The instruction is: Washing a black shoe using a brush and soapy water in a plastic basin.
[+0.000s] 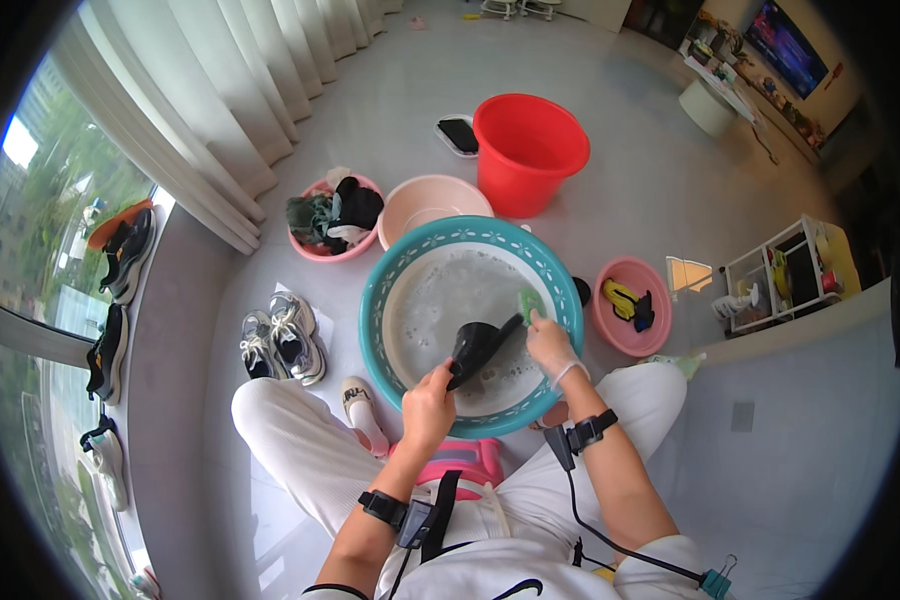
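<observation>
My left hand (429, 405) grips a dark, glossy item (472, 346), apparently a shoe, by its near end, tilted over the teal basin (371, 330). Grey, sudsy water (450, 289) fills the basin's white inside. In my right hand (549, 346) is a green scrubbing brush (531, 301), at the far right end of the dark item. Whether the bristles touch it, I cannot tell. A clear band circles my right wrist, and both forearms wear black straps with small cabled devices.
Behind the basin stand a peach basin (435, 196), a red bucket (532, 161) and a pink basin of cloths (334, 255). Sneakers (285, 337) rest on the left floor; more shoes (109, 352) line the windowsill. At right are another pink basin (630, 337) and a white cart (769, 274).
</observation>
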{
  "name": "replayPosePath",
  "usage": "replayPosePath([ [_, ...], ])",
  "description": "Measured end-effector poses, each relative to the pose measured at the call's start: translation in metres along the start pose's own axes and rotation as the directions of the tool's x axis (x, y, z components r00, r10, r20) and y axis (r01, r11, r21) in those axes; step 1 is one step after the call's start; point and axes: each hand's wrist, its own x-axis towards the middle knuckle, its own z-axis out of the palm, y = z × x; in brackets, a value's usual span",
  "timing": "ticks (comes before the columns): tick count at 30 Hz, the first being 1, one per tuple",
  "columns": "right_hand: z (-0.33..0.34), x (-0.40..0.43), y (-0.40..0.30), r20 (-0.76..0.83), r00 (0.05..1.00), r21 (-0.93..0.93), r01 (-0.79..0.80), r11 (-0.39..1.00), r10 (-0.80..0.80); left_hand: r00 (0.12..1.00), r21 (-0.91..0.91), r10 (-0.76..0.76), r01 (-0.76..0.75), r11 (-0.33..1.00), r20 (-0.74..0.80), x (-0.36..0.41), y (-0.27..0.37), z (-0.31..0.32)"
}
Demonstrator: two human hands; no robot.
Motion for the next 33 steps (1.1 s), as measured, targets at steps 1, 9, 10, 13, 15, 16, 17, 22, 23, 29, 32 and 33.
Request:
replayPosePath([
  [1,-0.002,0.007,0.002,-0.012,1.0,-0.009,0.005,1.0,-0.005,1.0,0.0,0.017,-0.017,1.0,-0.009,0.001,0.002,-0.001],
  [9,0.0,-0.102,-0.076,0.01,0.985,0.373,0.155,0.915,-0.171,0.998,0.071,-0.053,0.055,0.996,-0.029,0.011,-0.007,-0.007],
  [10,-0.001,-0.114,-0.088,0.009,0.976,0.38,0.197,0.904,-0.216,0.999,0.097,-0.047,0.049,0.994,-0.021,0.012,-0.008,-0.006],
  [13,-0.005,-0.115,-0.097,0.05,0.971,0.348,0.201,0.916,-0.233,0.999,0.083,-0.029,0.033,0.996,-0.046,0.014,-0.007,-0.011],
  [15,0.01,-0.081,-0.063,-0.011,0.984,0.268,0.176,0.947,-0.179,0.999,0.085,-0.015,0.019,0.996,-0.041,0.011,-0.006,-0.013],
  [16,0.012,-0.057,-0.046,-0.028,0.989,0.193,0.145,0.97,-0.143,1.0,0.059,-0.002,0.004,0.998,-0.025,0.012,-0.003,-0.013],
  [17,0.016,-0.037,-0.031,-0.045,0.994,0.119,0.108,0.987,-0.103,1.0,0.034,0.008,-0.008,0.999,-0.004,0.01,0.001,-0.012],
  [22,0.032,-0.012,-0.023,-0.087,0.987,0.065,0.14,0.988,-0.134,1.0,0.032,0.001,0.0,0.999,-0.027,0.009,0.003,-0.01],
  [23,0.033,-0.024,-0.033,-0.06,0.989,0.118,0.141,0.983,-0.135,0.999,0.054,-0.039,0.04,0.998,-0.018,0.008,0.001,-0.012],
  [29,-0.002,-0.113,-0.089,0.027,0.975,0.349,0.197,0.916,-0.22,0.996,0.102,-0.09,0.086,0.991,0.028,0.011,-0.005,-0.019],
  [32,0.013,-0.089,-0.069,-0.041,0.956,0.327,0.288,0.9,-0.291,0.995,0.08,-0.094,0.091,0.993,0.038,0.01,-0.002,-0.02],
  [33,0.021,-0.071,-0.061,-0.027,0.972,0.28,0.231,0.932,-0.234,0.996,0.068,-0.085,0.083,0.994,0.031,0.007,-0.003,-0.02],
])
